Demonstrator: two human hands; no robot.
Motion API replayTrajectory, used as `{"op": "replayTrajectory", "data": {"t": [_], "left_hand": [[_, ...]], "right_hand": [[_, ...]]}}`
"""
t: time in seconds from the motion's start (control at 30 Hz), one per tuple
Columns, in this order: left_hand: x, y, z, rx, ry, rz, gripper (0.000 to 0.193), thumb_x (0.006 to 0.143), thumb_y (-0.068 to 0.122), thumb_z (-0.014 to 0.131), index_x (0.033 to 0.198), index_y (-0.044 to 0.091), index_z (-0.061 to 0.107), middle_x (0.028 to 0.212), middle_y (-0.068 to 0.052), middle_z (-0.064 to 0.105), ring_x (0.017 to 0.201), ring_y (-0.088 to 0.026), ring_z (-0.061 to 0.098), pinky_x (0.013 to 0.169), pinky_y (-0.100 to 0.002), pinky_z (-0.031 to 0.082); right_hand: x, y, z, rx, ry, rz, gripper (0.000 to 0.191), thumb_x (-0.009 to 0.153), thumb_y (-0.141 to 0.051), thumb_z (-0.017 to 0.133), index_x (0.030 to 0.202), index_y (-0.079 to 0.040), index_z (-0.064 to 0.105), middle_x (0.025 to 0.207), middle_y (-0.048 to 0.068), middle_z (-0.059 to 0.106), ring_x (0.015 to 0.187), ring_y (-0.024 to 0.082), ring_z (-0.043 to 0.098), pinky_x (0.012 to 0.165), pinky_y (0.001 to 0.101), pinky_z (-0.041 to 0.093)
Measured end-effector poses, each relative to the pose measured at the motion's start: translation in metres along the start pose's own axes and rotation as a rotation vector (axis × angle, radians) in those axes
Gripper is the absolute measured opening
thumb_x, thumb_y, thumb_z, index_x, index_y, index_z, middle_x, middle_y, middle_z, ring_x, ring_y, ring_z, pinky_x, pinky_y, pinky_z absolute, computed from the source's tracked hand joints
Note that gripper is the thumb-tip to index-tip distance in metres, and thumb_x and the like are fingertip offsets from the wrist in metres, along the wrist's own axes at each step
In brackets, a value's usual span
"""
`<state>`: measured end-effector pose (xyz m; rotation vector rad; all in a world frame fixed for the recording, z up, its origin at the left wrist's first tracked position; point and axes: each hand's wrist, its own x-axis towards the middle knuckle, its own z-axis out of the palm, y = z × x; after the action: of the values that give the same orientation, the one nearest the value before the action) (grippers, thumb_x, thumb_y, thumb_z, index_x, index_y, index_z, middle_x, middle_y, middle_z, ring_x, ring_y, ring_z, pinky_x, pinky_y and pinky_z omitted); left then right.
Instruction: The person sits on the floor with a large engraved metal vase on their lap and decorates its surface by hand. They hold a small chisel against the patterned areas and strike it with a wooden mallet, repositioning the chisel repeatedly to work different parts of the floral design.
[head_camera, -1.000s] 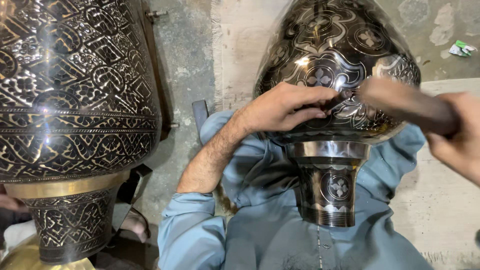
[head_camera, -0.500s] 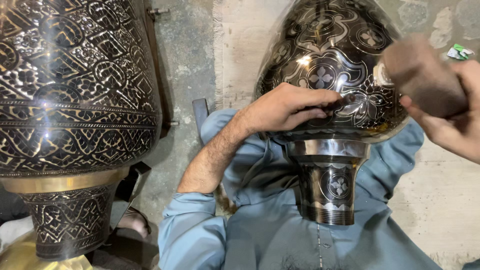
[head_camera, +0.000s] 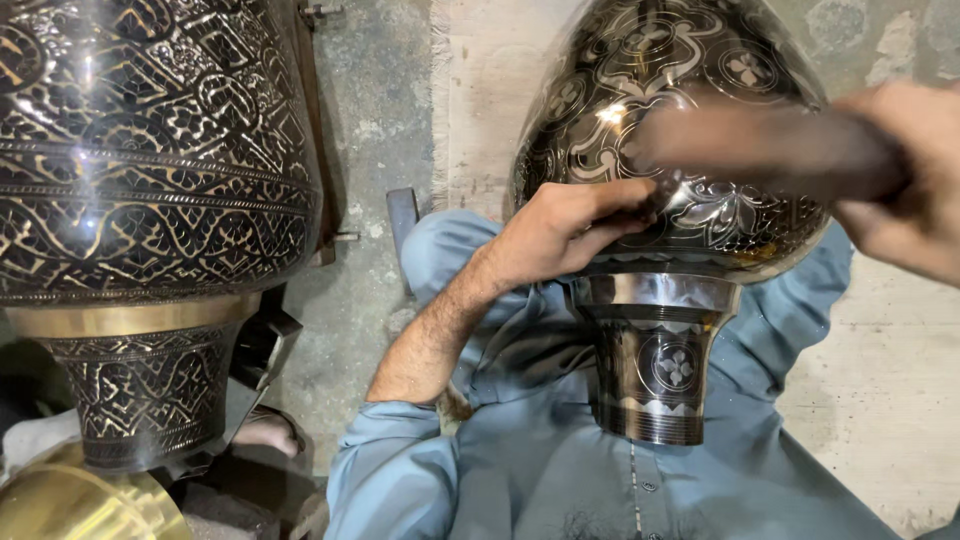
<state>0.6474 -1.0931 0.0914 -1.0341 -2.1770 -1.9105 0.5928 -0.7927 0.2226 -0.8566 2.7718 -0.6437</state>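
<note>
Head view: engraved metal vase (head_camera: 650, 130) lies across lap, neck toward body; left hand (head_camera: 570, 225) pressed on its belly, fingers curled, holding nothing; right hand (head_camera: 900, 175) closed around blurred dark tool (head_camera: 760, 150) over vase; second larger engraved vase (head_camera: 140, 170) at left

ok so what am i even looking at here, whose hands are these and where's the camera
The camera sits on a person's head and looks down, so both hands are the wearer's own. The left hand rests on a dark engraved metal vase lying in the lap, its foot pointing toward the blue shirt. The right hand grips a brown tool, too blurred to identify, over the vase. A second, larger engraved vase is at the left, over the concrete floor.
</note>
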Motion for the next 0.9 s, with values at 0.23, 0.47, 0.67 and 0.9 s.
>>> {"op": "replayTrajectory", "data": {"t": [0.23,0.47,0.67,0.9], "left_hand": [[-0.002,0.011,0.018,-0.039,0.207,-0.224,0.027,0.100,-0.001,0.073,0.124,0.001,0.062,0.117,-0.010,0.076,0.110,-0.018,0.078,0.096,-0.027,0.064],[-0.006,0.025,0.037,-0.056,0.439,-0.358,0.031,0.101,-0.003,0.071,0.130,-0.001,0.061,0.117,-0.011,0.076,0.111,-0.017,0.075,0.099,-0.030,0.064],[-0.007,0.031,0.063,-0.194,0.674,-0.340,0.029,0.105,-0.007,0.065,0.132,-0.005,0.056,0.119,-0.013,0.073,0.113,-0.016,0.072,0.103,-0.030,0.061],[-0.010,0.026,0.090,-0.425,0.881,-0.327,0.025,0.107,-0.009,0.060,0.129,-0.004,0.051,0.118,-0.012,0.071,0.111,-0.015,0.070,0.102,-0.028,0.059]], "right_hand": [[0.037,-0.014,-0.026,-0.415,-0.096,-0.140,0.062,0.063,-0.011,0.085,0.121,-0.007,0.063,0.089,0.011,0.073,0.073,0.027,0.070,0.084,0.0473,0.054],[0.076,-0.056,-0.045,-0.637,-0.242,-0.169,0.055,0.070,-0.019,0.083,0.120,-0.012,0.062,0.085,0.005,0.068,0.071,0.022,0.072,0.064,0.0359,0.057],[0.101,-0.091,-0.049,-0.759,-0.215,-0.324,0.038,0.074,-0.029,0.078,0.105,-0.017,0.061,0.083,0.000,0.068,0.073,0.020,0.072,0.062,0.0333,0.057],[0.108,-0.124,-0.056,-1.041,-0.269,-0.464,0.014,0.098,-0.028,0.060,0.108,-0.019,0.065,0.075,-0.002,0.069,0.063,0.012,0.072,0.049,0.0270,0.053]]}}
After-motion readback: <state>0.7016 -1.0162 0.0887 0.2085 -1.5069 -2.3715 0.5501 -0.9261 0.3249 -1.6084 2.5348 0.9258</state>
